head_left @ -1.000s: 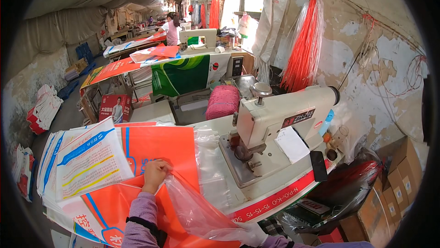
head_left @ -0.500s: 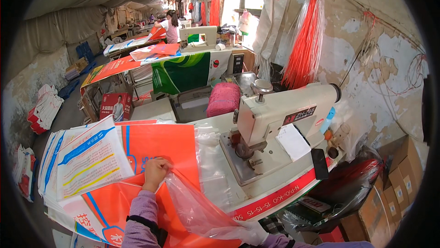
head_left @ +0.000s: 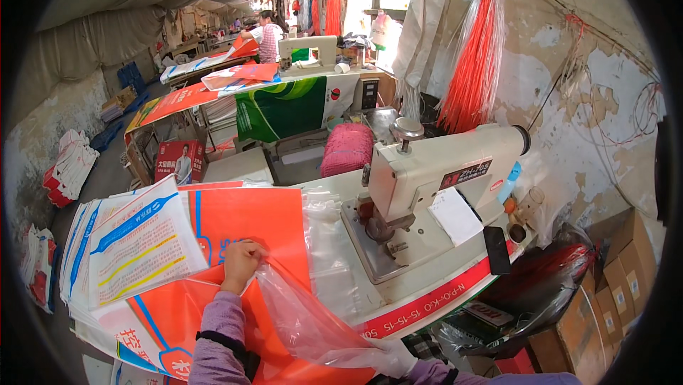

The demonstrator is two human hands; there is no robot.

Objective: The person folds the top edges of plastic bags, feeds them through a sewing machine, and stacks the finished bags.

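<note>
My left hand (head_left: 242,265), bare below a purple sleeve, is closed at the mouth of an orange printed bag, pinching the upper end of a clear plastic liner (head_left: 295,310). The liner stretches down to my right hand (head_left: 393,358), which wears a white glove and grips its other end at the lower edge of the view. Beneath both hands lies the orange woven bag (head_left: 281,364), over another orange bag (head_left: 249,221). White printed bags (head_left: 146,250) are stacked to the left. More clear liners (head_left: 331,278) lie flat between the bags and the sewing machine.
A cream sewing machine (head_left: 420,171) stands on the table to the right, with a phone (head_left: 496,250) at the edge. Behind it sit a pink thread cone (head_left: 347,150) and hanging red strands (head_left: 473,65). Cardboard boxes (head_left: 629,257) stand at right. A person (head_left: 267,40) works farther back.
My right hand has come slightly further into view, still holding the liner. My left hand has shifted up a little. The person in the back has turned and moved slightly.
</note>
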